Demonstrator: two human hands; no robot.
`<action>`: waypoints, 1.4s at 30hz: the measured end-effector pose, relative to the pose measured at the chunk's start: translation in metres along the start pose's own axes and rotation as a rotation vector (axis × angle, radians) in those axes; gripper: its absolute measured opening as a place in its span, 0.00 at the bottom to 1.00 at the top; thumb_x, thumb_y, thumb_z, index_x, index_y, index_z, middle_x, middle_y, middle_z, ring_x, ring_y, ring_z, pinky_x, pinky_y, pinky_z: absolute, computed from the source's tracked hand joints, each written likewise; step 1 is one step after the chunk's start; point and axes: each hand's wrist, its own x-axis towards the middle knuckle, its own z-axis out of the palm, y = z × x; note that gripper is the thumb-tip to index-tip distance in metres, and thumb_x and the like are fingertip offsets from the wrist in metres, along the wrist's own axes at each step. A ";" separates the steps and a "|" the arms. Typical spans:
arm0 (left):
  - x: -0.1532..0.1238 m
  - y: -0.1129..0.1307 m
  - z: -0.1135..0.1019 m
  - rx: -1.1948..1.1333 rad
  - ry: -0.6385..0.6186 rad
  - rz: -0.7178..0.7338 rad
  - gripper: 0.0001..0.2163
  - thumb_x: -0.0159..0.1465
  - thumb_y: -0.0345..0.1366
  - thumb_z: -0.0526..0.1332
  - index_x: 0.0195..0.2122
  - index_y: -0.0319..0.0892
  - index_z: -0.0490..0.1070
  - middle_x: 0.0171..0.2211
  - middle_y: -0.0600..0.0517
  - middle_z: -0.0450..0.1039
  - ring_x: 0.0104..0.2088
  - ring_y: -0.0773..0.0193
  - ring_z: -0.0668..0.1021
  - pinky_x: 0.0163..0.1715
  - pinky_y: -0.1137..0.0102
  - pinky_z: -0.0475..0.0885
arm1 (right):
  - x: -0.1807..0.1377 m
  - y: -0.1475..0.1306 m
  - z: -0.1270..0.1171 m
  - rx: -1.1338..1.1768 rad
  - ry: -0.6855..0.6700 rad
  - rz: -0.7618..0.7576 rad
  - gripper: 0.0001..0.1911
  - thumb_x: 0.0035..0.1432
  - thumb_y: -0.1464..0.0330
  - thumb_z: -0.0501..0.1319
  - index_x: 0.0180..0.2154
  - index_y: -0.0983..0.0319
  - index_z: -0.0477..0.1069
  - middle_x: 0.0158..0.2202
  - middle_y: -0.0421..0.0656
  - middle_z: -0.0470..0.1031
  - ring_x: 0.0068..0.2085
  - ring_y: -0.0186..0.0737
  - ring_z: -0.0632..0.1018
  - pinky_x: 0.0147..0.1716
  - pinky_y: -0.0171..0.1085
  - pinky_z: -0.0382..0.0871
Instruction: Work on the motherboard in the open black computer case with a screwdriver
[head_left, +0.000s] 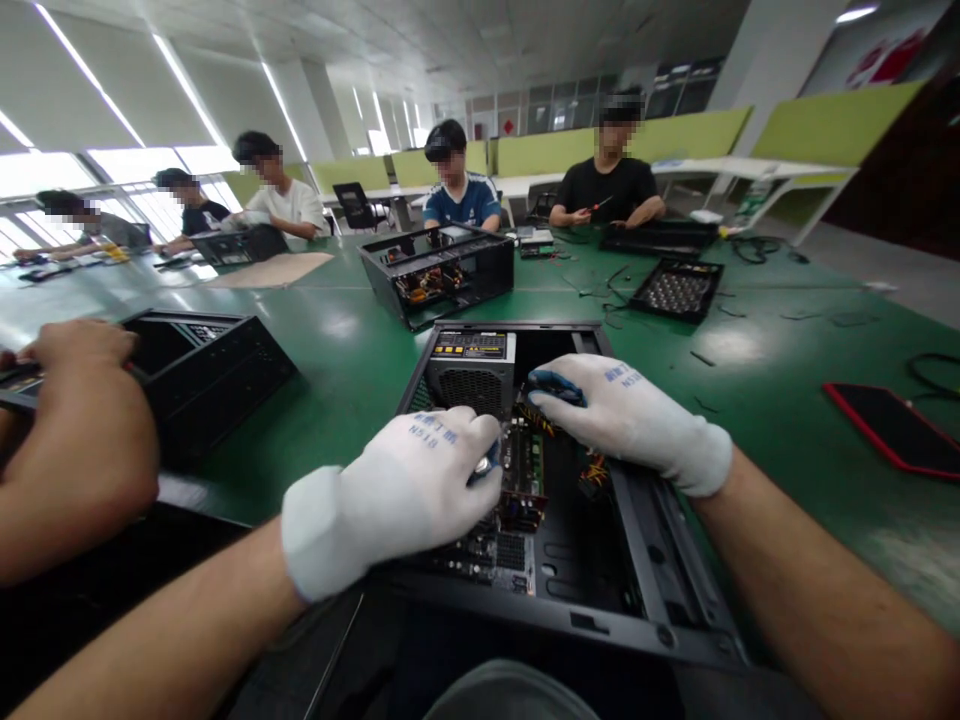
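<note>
An opened black computer case (600,625) lies in front of me. My left hand (420,480), in a white glove with blue lettering, is closed over the motherboard (514,550); a small shiny bit shows between thumb and fingers, too little to name. On the case's right side, my right hand (611,405), gloved alike, has its fingers curled inward beside the power supply (472,370). Yellow and red wires (536,420) come out just below its thumb; whether it grips them is hidden. A green memory stick (537,460) stands between the hands, and a loose wire bundle (594,475) hangs nearby.
At left, another person's arm (82,430) reaches over a black case (210,375). Across the green table (337,345) stand another opened case (442,275) and a drive-like part (534,243). A black panel (679,290), cables and a red-edged tray (892,425) lie right. Several people sit beyond.
</note>
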 end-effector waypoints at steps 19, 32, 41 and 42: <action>0.099 -0.044 0.093 0.162 -0.596 -0.014 0.31 0.57 0.33 0.67 0.62 0.36 0.66 0.57 0.34 0.73 0.54 0.44 0.80 0.52 0.57 0.76 | -0.004 0.010 0.006 -0.056 0.019 -0.102 0.21 0.70 0.55 0.55 0.50 0.63 0.76 0.49 0.50 0.80 0.50 0.48 0.78 0.53 0.41 0.66; 0.115 -0.038 0.082 0.186 -0.637 -0.011 0.15 0.61 0.37 0.66 0.48 0.37 0.78 0.50 0.39 0.80 0.51 0.49 0.82 0.54 0.63 0.75 | -0.004 0.011 0.007 -0.044 0.055 -0.108 0.21 0.69 0.54 0.56 0.48 0.63 0.77 0.48 0.50 0.80 0.49 0.48 0.79 0.52 0.41 0.66; 0.118 -0.048 0.081 0.167 -0.616 -0.002 0.17 0.57 0.33 0.69 0.49 0.42 0.79 0.49 0.45 0.81 0.51 0.53 0.82 0.55 0.66 0.74 | -0.005 0.013 0.010 -0.023 0.083 -0.125 0.21 0.69 0.55 0.56 0.49 0.64 0.77 0.47 0.51 0.81 0.48 0.49 0.79 0.50 0.44 0.68; 0.119 -0.049 0.081 0.166 -0.610 -0.007 0.17 0.57 0.33 0.69 0.48 0.43 0.79 0.49 0.46 0.81 0.51 0.53 0.82 0.55 0.66 0.74 | -0.005 0.013 0.011 -0.027 0.084 -0.126 0.21 0.69 0.55 0.57 0.49 0.64 0.77 0.47 0.51 0.81 0.48 0.50 0.79 0.50 0.44 0.68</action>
